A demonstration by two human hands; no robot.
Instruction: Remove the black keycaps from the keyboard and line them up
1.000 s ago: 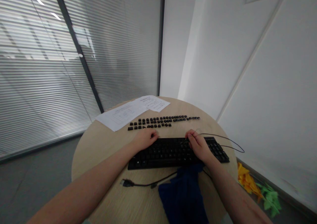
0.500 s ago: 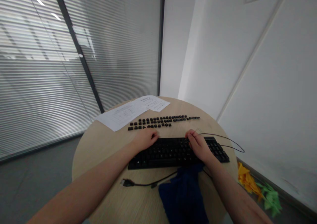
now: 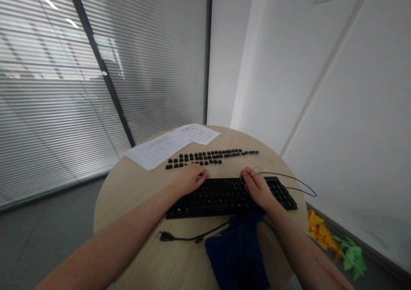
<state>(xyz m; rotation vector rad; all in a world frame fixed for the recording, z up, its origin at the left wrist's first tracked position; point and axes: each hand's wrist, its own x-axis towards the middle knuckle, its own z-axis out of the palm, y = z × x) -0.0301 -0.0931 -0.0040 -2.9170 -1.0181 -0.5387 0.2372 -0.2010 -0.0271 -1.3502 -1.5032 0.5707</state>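
Note:
A black keyboard (image 3: 212,200) lies across the round table, with several key places bare along its far rows. My left hand (image 3: 192,179) is closed at the keyboard's far left edge, fingers curled down against it. Over the keyboard's right part, the fingers of my right hand (image 3: 255,186) are pinched together. A thin wire loop (image 3: 257,169) sticks out beside them, looking like a keycap puller; the rest is hidden by the fingers. Beyond the keyboard, loose black keycaps (image 3: 208,156) stand in rows, some partly covered by my left hand.
Printed papers (image 3: 163,146) lie at the table's far left. A dark blue cloth (image 3: 237,253) and a USB plug (image 3: 165,237) on its cable are in front of the keyboard. Cable loops out at the right. Orange cloth (image 3: 321,234) and green cloth (image 3: 351,255) lie beyond the table's right edge.
My left hand has shifted slightly, its fingers moving a little along the keyboard's far edge. My right hand and the keyboard stay almost where they were.

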